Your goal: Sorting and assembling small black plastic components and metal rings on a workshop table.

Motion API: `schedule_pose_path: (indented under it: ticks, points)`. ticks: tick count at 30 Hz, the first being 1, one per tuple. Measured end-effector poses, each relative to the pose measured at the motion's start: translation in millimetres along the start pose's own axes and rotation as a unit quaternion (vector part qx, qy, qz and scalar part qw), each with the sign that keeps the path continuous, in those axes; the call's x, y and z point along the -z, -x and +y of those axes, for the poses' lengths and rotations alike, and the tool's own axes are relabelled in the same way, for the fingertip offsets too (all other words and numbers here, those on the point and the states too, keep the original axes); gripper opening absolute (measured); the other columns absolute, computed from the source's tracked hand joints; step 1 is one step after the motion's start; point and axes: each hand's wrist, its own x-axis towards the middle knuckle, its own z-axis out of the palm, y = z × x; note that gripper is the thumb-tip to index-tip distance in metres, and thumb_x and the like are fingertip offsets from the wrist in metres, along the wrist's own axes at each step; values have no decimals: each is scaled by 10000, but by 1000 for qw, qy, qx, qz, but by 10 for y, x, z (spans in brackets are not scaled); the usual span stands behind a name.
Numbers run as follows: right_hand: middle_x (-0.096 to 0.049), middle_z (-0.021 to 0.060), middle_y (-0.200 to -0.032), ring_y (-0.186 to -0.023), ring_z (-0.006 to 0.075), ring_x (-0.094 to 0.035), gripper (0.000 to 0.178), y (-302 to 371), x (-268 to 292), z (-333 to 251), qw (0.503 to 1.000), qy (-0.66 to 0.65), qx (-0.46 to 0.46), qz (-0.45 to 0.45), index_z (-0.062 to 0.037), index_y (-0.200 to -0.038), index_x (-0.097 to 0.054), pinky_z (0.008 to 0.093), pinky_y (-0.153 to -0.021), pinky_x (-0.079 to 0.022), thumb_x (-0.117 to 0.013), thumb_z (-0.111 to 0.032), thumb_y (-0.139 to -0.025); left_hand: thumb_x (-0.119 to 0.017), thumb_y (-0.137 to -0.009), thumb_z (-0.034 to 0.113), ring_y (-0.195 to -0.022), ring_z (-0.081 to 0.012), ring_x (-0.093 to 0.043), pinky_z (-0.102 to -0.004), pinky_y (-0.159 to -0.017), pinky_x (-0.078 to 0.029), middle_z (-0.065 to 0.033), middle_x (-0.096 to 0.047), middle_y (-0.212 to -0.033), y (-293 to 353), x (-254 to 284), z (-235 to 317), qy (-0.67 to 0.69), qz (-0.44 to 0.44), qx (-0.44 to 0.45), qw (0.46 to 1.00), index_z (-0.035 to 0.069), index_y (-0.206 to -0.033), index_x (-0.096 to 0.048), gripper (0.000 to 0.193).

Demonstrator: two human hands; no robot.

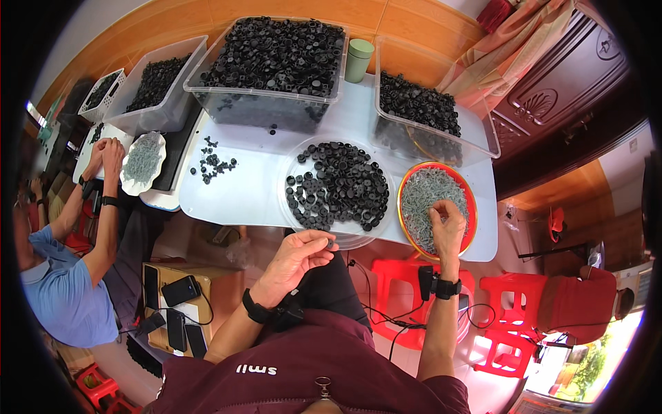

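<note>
A co-worker's hands [105, 153] meet over a white scalloped dish of grey screws [143, 160] at far left. Left hand [296, 257] hovers off the white table's [241, 200] near edge, fingertips pinched on a small black ring-shaped cap [332, 243]. Just beyond, a clear round tray of matching black caps [338, 186] overhangs that edge. Right hand [448, 228] rests fingers curled down into an orange-rimmed round tray of small grey screws [434, 207]; whether it grips any, cannot tell. Bare tabletop lies left of the clear tray.

Left hand [298, 253] pinches something too small to identify; right hand's [448, 224] fingertips sink out of sight among the screws [424, 196]; the co-worker's face is blurred.
</note>
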Motion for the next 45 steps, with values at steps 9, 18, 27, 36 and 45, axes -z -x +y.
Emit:
schedule_pose_path:
  ticks: [9, 18, 27, 36, 45]
  points:
    - [-587, 21, -691, -580, 71, -539, 79, 46, 79, 25, 979, -163, -124, -26, 8, -853, -599, 210, -525, -425, -606, 22, -776, -562, -876, 95, -809, -131, -635, -237, -750, -520, -100, -635, -963, -391, -565, 95, -105, -64, 8, 992, -13, -1083, -593, 235]
    - [-596, 29, -730, -592, 63, -544, 100, 146, 129, -199, 977, -193, -88, -33, 13, -860, -607, 197, -514, -422, -609, 46, -765, -677, -785, 76, -732, -113, -611, -227, -656, -495, -81, -643, -831, -1284, -1068, -221, -280, -100, -22, 955, -50, -938, -633, 203]
    - [-590, 93, -766, -604, 182, -584, 106, 138, 177, -267, 995, -97, -5, -12, 8, -835, -614, 283, -551, -463, -632, 37, -735, -670, -800, 107, -637, -85, -588, -211, -605, -477, -40, -638, -728, -1439, -1185, -294, -369, -77, -52, 925, -6, -829, -650, 118]
    - [-605, 92, -875, -738, 224, -617, 199, 160, 268, -258, 999, 1, 18, 35, -30, -920, -643, 290, -608, -480, -652, 2, -724, -638, -845, 183, -658, -74, -581, -202, -604, -467, -32, -642, -802, -1408, -1107, -223, -256, -137, 17, 957, 1, -901, -656, 192]
    - [-610, 64, -839, -774, 129, -616, 108, 182, 278, -423, 956, -250, -65, -140, 16, -874, -647, 221, -594, -486, -638, 15, -766, -634, -850, 188, -666, -71, -590, -190, -638, -488, -40, -649, -809, -1204, -968, -133, -213, -169, 96, 958, 6, -911, -659, 193]
